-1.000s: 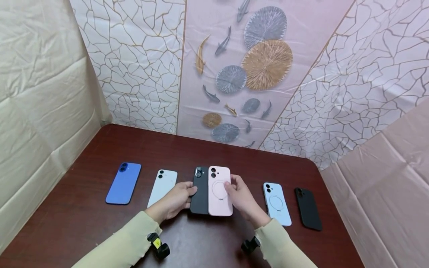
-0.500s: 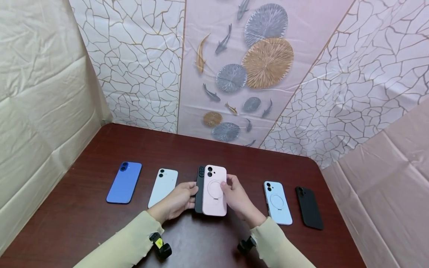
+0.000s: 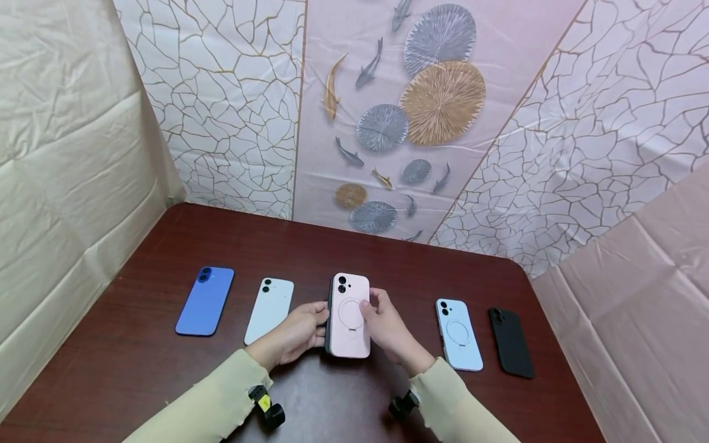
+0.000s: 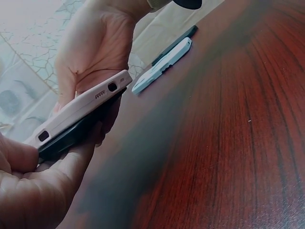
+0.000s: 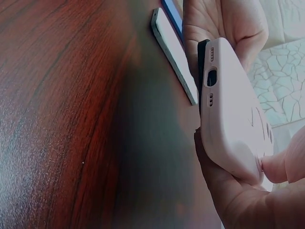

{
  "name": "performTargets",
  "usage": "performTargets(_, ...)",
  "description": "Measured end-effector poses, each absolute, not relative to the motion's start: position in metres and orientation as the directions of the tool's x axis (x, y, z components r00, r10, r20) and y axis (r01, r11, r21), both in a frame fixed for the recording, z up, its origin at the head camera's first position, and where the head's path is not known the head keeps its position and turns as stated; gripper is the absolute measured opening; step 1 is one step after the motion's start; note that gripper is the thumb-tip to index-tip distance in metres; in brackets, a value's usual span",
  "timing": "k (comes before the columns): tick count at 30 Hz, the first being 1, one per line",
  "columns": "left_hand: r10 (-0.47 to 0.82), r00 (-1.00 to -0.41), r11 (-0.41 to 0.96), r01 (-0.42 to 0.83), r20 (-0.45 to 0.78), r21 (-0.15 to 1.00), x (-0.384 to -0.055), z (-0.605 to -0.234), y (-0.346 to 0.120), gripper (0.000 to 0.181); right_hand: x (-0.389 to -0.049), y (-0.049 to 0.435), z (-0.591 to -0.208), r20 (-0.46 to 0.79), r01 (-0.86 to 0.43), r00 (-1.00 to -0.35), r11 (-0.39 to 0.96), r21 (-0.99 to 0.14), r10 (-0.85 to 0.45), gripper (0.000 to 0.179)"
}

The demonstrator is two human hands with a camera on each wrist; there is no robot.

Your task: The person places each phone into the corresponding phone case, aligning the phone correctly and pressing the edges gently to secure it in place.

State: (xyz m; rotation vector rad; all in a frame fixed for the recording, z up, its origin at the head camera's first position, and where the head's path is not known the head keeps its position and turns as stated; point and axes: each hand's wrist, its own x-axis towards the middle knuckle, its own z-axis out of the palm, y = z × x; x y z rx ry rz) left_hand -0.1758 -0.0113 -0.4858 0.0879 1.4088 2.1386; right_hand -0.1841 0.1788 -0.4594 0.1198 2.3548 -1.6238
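Note:
A pink phone case (image 3: 349, 338) with a ring outline and two camera holes lies over a black phone (image 4: 71, 136), held above the table in the middle of the head view. My left hand (image 3: 299, 329) grips the phone's left edge between thumb and fingers. On the opposite side, my right hand (image 3: 392, 335) pinches the pink case, thumb on its back near the ring and fingers underneath. Case and phone are stacked almost edge to edge; only a thin dark strip of phone shows at the left. Port cutouts along the case's bottom edge face the right wrist camera.
Left on the dark red table (image 3: 310, 400) lie a blue phone (image 3: 205, 303) and a white phone (image 3: 270, 311). A light blue case with a ring (image 3: 460, 337) and a black case (image 3: 511, 343) lie at the right. Cloth walls enclose the table.
My right hand has moved left with the pink case, sliding it over the black phone until it covers nearly all of it. The left hand has edged slightly right.

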Motion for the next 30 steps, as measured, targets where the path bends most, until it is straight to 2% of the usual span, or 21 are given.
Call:
performTargets(12,0.475,-0.847,-0.233,-0.383,-0.239,0.894,-0.176,-0.488,-0.009,0.056,-0.182,0.175,-0.458,-0.250,0.197,-0.964,0.373,-0.907,-0.097,0.043)
performTargets(20,0.440,-0.874,-0.187,-0.316,-0.208,0.930,-0.173,-0.491,-0.007,0.042,-0.182,0.179,-0.455,-0.264,0.204,-0.959,0.383,-0.901,-0.108,0.036)
performTargets(30,0.439,-0.873,-0.157,-0.307,-0.212,0.939,-0.172,-0.490,-0.009,0.041,-0.185,0.190,-0.457,-0.295,0.261,-0.951,0.263,-0.929,-0.095,0.028)
